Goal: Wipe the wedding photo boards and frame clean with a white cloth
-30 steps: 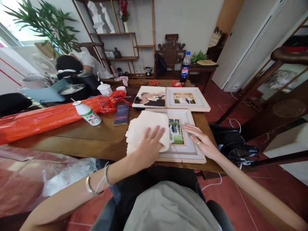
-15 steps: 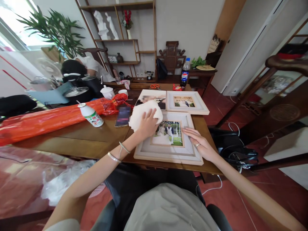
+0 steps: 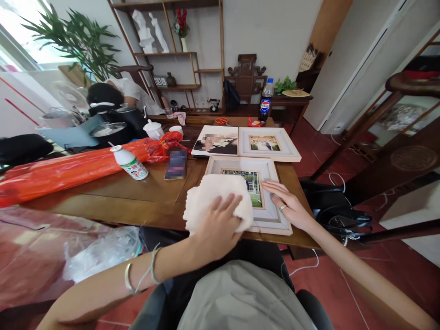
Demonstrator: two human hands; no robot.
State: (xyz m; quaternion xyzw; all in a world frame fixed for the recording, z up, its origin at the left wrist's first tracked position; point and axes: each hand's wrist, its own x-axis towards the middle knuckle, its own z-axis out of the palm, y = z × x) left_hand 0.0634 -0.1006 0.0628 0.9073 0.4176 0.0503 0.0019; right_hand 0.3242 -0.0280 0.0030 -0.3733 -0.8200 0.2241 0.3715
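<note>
My left hand [image 3: 220, 227] holds a white cloth [image 3: 220, 195] against the near left part of a pale picture frame [image 3: 264, 164], its fingers spread over the cloth. Part of the frame's outdoor photo [image 3: 255, 182] shows beside the cloth; the rest is covered. Flat on the frame's right side rests my right hand [image 3: 285, 204], fingers stretched out and a ring on one. Behind lie a second framed picture [image 3: 288, 142] and a frameless print [image 3: 225, 137], partly blurred out.
On the table's left side are a phone [image 3: 176, 165], a white bottle [image 3: 129, 162] with a straw and a long red plastic-wrapped bundle [image 3: 68, 169]. A cola bottle [image 3: 266, 101] and orange-handled scissors [image 3: 222, 121] stand farther back. Another person [image 3: 127, 89] leans over at far left.
My left hand has drawn the white cloth from the frame's far left corner toward me, over its near left part. The back print is now uncovered. My right hand stays on the frame's right side.
</note>
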